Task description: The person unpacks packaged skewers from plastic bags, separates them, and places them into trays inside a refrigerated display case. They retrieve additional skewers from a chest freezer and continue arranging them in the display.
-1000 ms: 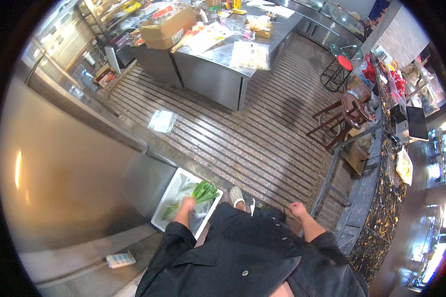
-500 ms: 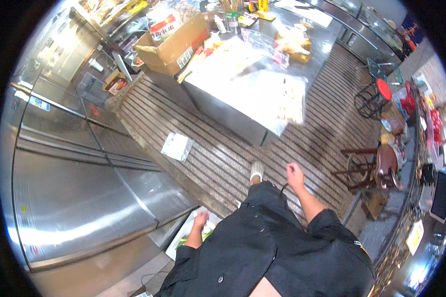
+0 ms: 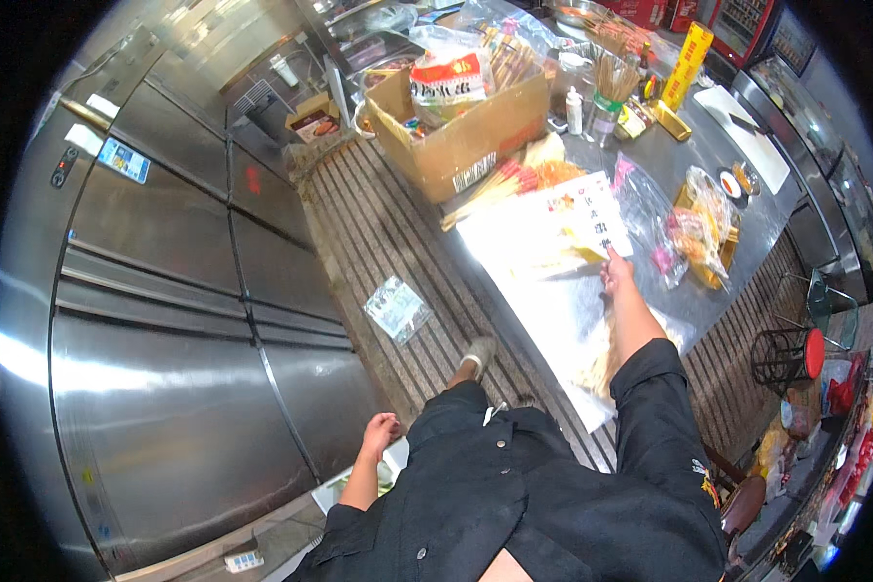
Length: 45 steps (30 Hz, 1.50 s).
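Observation:
On the steel table, my right hand (image 3: 616,272) is closed at the near right corner of a white printed plastic bag (image 3: 553,223), thumb and fingers at its edge. The bag lies flat on a bright white sheet (image 3: 543,335), which covers the table's near corner. Pale skewered pieces (image 3: 601,359) in clear plastic lie below my right forearm. My left hand (image 3: 381,435) hangs low beside the steel fridge, fingers loosely bent and holding nothing. Bundled wooden skewers with red ends (image 3: 500,189) rest just beyond the bag.
A cardboard box (image 3: 456,145) holding bags and sticks stands on the table's left side. Farther right are a jar of skewers (image 3: 606,121), a yellow box (image 3: 687,66) and a knife on a white board (image 3: 742,141). A plastic packet (image 3: 398,310) lies on the ribbed floor; steel fridge doors (image 3: 155,388) line the left.
I have come closer to the table. My right hand has reached forward from beside my body to the printed bag. My left hand stays low at my side.

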Each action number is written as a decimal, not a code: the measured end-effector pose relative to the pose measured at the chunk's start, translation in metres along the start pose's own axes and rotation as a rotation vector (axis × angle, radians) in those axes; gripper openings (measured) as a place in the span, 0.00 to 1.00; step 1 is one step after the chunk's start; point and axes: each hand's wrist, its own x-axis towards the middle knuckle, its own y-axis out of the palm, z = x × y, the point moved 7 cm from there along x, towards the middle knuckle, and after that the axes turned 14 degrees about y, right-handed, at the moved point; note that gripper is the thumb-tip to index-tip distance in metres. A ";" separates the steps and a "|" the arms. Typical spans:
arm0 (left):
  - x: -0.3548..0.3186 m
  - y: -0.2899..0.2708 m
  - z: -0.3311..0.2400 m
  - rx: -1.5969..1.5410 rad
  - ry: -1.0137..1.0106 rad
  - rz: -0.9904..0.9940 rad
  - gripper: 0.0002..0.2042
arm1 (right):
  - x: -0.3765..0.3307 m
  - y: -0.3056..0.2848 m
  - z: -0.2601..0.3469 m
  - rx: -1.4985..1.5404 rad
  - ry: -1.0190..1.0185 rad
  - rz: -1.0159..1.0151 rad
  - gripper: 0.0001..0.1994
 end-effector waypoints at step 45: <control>-0.415 0.787 -0.139 0.631 1.263 1.679 0.15 | -0.558 -0.680 -0.170 -0.440 -1.074 -1.158 0.32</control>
